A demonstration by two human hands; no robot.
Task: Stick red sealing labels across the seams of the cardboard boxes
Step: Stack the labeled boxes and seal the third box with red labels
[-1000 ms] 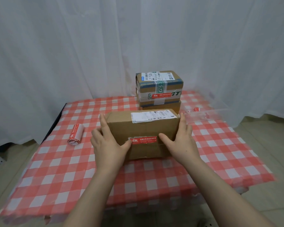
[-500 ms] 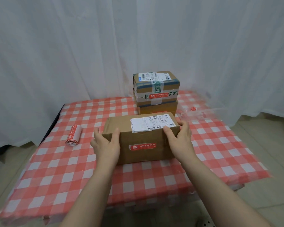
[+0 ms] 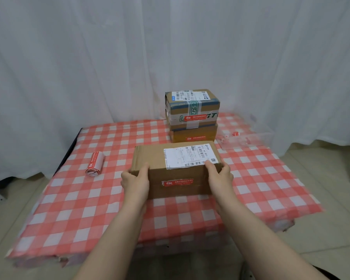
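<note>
Three cardboard boxes are counted on the table (image 3: 85, 211), which is covered by one red-checked cloth.

One, the near box (image 3: 170, 158), is gripped at its two front corners. The left hand (image 3: 134, 181) is wrapped round the left corner with the thumb over the top edge. The right hand (image 3: 219, 175) is wrapped round the right corner, with the fingers reaching the shipping slip (image 3: 188, 156). This grip is judged to serve for shifting or turning the box, since the front seam is already crossed by one red label (image 3: 178, 182).

Two further boxes are stacked just behind it, the upper box (image 3: 192, 106) on the lower box (image 3: 194, 132). One red label is seen on the front of each, so the stack is taken as finished stock set aside at the back. Labels applied and visible: three.

One roll of labels (image 3: 94, 163) is laid well to the left of the near box, presumably as supply. One clear tray (image 3: 251, 139) is placed at the far right; small red bits are seen in it but cannot be identified.

Whether the other seams of the near box are sealed cannot be told.
</note>
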